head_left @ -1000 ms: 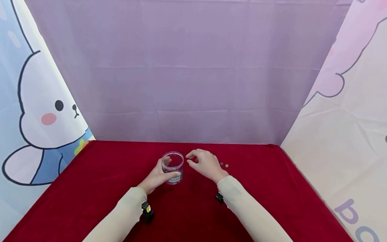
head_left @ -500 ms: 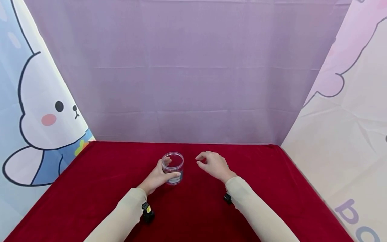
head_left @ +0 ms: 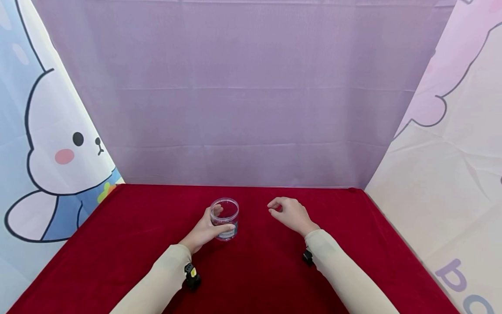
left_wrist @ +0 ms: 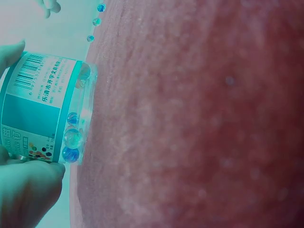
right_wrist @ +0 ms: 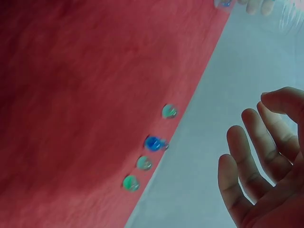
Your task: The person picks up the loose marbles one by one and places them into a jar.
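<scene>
1. A bunny picture [head_left: 59, 152] is seen on the curtain at the far left.
2. The tabletop [head_left: 117, 244] is covered with a red cloth.
3. A small clear jar [head_left: 224, 218] is held upright on the tabletop by the left hand [head_left: 204, 231], with the fingers curled around its side.
4. A few glass marbles [left_wrist: 72, 137] are seen inside the jar, at its bottom, behind a paper label [left_wrist: 38, 109].
5. The right hand [head_left: 290, 214] is held just above the cloth, right of the jar and apart from it. Its fingers are loosely bent and nothing is held.
6. Four marbles [right_wrist: 147, 152] are lined up on the cloth near the right hand.
</scene>
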Available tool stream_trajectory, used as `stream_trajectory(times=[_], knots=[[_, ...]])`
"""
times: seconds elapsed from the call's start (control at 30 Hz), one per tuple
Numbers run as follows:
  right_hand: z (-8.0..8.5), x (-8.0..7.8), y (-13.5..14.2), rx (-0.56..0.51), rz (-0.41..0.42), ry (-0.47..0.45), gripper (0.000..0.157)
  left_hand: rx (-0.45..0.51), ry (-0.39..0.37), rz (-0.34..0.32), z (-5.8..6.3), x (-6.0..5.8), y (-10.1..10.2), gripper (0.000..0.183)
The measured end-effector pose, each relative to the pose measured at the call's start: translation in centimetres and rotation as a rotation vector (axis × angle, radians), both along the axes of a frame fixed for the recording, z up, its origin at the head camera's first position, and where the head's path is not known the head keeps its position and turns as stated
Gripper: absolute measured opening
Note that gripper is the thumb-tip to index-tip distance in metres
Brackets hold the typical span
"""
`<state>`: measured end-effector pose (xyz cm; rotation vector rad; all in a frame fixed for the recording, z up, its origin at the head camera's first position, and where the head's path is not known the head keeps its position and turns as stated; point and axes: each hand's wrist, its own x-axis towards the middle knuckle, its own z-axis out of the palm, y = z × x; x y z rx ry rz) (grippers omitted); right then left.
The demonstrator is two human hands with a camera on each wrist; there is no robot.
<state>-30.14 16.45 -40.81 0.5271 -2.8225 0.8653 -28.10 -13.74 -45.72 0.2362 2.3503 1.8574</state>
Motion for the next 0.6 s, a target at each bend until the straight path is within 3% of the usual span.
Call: stream_trajectory(times=[0.23, 0.6], knots=[[-0.3, -0.5, 1.8, -0.038, -0.037, -0.031, 0.014, 0.001, -0.001, -0.002, 0.1, 0.0, -0.1, 0.096], [-0.6, -1.0, 3.8, -0.009, -0.112, -0.064, 0.02, 0.006, -0.009, -0.004, 0.0, -0.1, -0.1, 0.097]])
